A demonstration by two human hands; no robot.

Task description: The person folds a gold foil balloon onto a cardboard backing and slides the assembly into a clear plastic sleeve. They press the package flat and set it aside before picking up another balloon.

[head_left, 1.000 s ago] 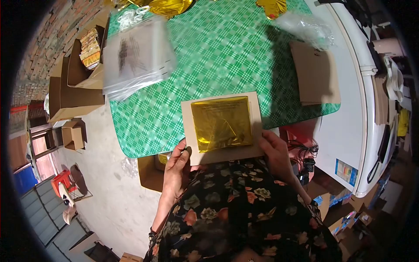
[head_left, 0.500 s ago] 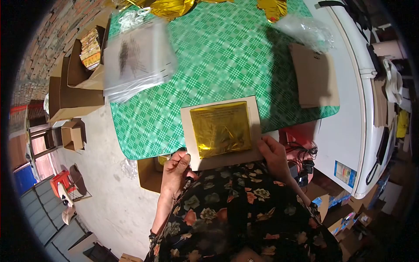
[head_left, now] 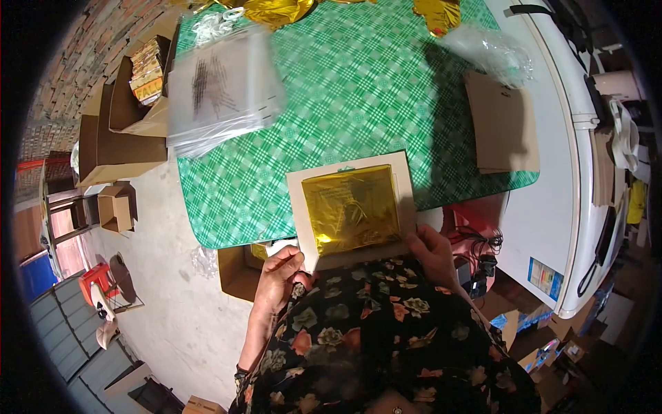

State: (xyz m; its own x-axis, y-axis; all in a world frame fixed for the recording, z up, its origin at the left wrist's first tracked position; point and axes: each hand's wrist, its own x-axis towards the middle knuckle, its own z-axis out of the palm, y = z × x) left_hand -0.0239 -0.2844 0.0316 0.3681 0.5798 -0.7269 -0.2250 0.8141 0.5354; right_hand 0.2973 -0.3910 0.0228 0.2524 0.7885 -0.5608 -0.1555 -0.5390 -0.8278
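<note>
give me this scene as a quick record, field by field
left hand: at the lower left corner of a cardboard sheet, fingers curled; left hand
right hand: right hand at the sheet's lower right edge
on sheet: gold foil square
table: green checked cover
table left side: clear plastic sleeves
table right side: stacked cardboard sheets, crumpled clear plastic

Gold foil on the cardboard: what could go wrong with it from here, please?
The gold foil could slide if the cardboard tilts, since no fastening shows. It is already wrinkled, so handling may crease it more. The cardboard reaches past the near edge of the table, so it might drop if the left hand and right hand let go.
</note>
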